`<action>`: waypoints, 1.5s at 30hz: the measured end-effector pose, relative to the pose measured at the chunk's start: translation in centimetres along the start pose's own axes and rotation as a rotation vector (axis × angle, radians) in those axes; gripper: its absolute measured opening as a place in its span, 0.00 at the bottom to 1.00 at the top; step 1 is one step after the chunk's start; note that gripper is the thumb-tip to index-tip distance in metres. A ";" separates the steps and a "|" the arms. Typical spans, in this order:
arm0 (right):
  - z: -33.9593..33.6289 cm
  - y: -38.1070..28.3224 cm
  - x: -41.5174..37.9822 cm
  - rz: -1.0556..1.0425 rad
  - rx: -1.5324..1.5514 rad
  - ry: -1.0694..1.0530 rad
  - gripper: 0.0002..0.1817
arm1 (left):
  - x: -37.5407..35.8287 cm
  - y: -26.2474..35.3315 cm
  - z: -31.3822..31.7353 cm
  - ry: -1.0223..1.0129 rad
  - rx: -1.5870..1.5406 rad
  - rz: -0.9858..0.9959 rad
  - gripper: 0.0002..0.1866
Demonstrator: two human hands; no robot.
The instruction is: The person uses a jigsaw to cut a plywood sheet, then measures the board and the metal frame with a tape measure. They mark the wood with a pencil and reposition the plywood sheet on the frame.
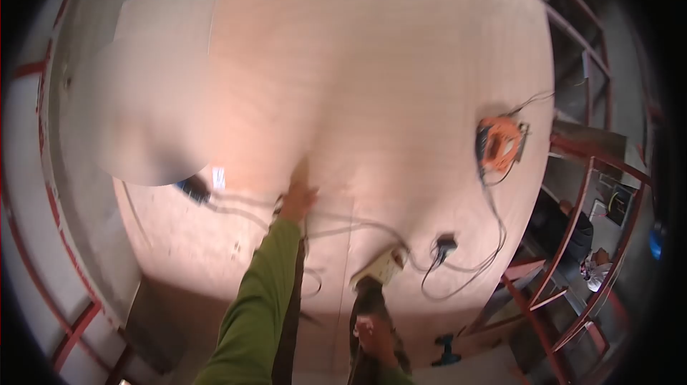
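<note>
At seven o'clock, a plain green long sleeve [259, 285] covers the arm down to the bare left hand [297, 202]; near six o'clock, a trouser leg [369, 301] shows dark, mottled cloth.

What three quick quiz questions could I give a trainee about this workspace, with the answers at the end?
1. Where is the orange power tool? A: the picture's lower left corner; B: toward the right edge of the board; C: the picture's top centre.
2. True or false: the left hand reaches farther forward than the right hand.
3. What long, thin things run across the board on both sides of the left hand?

Key: 1. B; 2. True; 3. Cables.
</note>
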State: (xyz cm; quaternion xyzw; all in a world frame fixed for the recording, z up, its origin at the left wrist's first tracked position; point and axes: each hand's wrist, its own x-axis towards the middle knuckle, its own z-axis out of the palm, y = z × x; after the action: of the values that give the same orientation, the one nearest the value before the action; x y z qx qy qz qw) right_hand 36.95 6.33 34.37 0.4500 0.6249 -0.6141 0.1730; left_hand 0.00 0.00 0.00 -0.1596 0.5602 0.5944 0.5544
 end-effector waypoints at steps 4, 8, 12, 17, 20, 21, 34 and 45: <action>-5.2 -4.0 -1.0 0.227 0.159 0.134 0.13 | -5.1 6.8 6.5 0.313 -0.018 -0.146 0.25; -4.5 -2.5 -1.2 0.095 -0.014 0.126 0.13 | -12.7 13.5 8.3 0.331 0.960 0.157 0.31; -6.6 -3.0 -2.4 -0.002 0.250 0.224 0.13 | -19.9 15.8 5.9 0.110 1.695 0.234 0.33; -15.1 -2.1 -3.6 0.059 0.417 0.262 0.13 | -27.5 16.3 10.8 0.159 1.523 -0.040 0.27; -19.3 3.4 -4.0 0.117 0.348 0.360 0.13 | -31.0 18.1 16.8 0.002 1.657 0.066 0.26; -21.3 4.2 -4.6 0.116 0.337 0.376 0.13 | -31.4 18.6 17.9 0.004 1.666 0.065 0.26; -36.6 1.3 13.7 0.232 0.079 0.521 0.16 | -28.4 19.0 29.7 0.158 1.188 -0.002 0.19; -40.2 -2.5 38.5 0.260 0.045 0.664 0.39 | -21.6 17.7 20.0 0.220 1.043 -0.252 0.12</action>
State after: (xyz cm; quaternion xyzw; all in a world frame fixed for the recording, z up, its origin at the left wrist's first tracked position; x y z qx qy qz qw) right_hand 27.93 57.34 13.79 0.7045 0.5711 -0.4206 0.0270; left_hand 1.00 10.80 32.64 0.0093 0.8120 0.1466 0.5649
